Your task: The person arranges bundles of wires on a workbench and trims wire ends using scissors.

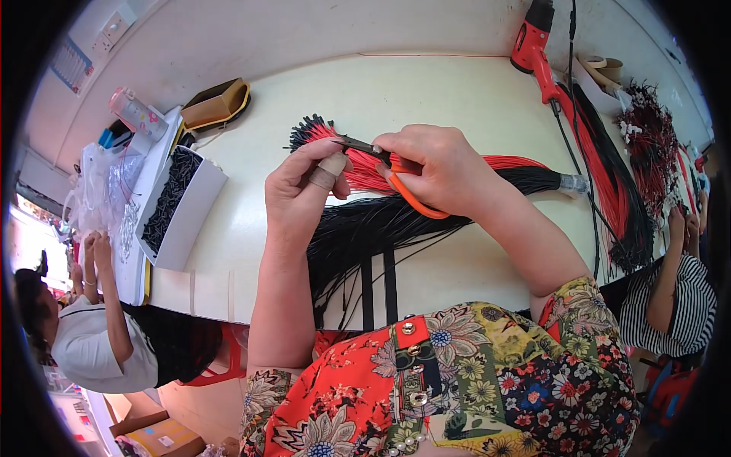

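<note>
My right hand (434,164) grips a pair of scissors (415,199) with orange handles, its dark blades pointing left. My left hand (297,190) is closed in a pinch at the blade tips, with a beige wrap on one finger. Whatever lies between those fingertips is too small to make out. Beneath both hands runs a bundle of red wires (369,181), with black sleeved ends (311,131) fanned out at the upper left. A thick bundle of black wires (381,225) lies nearer my body, and a clear wrap binds the right end.
A white box (194,209) of small black pieces stands on the left, near a pink-capped bottle (137,114) and plastic bags. Behind it sits a brown tray (217,105). A red heat gun (533,53) and more wire bundles (609,175) are at right. People sit on both sides.
</note>
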### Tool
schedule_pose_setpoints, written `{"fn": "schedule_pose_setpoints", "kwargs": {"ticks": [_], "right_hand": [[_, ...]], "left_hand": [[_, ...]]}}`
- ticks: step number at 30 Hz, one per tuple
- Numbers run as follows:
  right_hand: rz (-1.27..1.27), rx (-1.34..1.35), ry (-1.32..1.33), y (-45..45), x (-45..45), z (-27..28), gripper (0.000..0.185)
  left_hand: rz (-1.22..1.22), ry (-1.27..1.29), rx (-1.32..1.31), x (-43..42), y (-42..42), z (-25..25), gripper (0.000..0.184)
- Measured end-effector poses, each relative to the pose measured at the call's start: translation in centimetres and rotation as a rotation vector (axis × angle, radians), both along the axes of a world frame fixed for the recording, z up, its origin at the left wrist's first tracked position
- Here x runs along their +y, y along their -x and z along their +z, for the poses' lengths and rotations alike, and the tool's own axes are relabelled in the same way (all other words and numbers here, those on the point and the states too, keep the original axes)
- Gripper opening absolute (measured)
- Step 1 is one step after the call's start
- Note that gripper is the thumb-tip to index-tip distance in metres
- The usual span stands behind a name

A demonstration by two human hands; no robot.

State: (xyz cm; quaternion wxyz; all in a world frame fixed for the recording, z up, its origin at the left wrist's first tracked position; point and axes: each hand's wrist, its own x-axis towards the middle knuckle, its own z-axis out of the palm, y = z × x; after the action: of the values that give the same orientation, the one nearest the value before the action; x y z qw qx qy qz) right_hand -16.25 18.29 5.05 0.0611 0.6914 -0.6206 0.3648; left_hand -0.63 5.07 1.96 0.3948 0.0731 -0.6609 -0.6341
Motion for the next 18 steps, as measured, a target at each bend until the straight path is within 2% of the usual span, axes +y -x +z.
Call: {"fn": "schedule_pose_setpoints", "kwargs": {"ticks": [10,18], "right_hand": [[-0.086,0.258,-0.045,0.22,0.21,-0.12,0.031],[-0.094,0.274,0.052,-0.01,0.15,0.12,0.033]], "left_hand": [[0.008,0.057,-0.048,-0.47,0.14,-0.35,0.013],[-0.009,0.098,-0.036,-0.48,0.19,-0.63,0.014]]}}
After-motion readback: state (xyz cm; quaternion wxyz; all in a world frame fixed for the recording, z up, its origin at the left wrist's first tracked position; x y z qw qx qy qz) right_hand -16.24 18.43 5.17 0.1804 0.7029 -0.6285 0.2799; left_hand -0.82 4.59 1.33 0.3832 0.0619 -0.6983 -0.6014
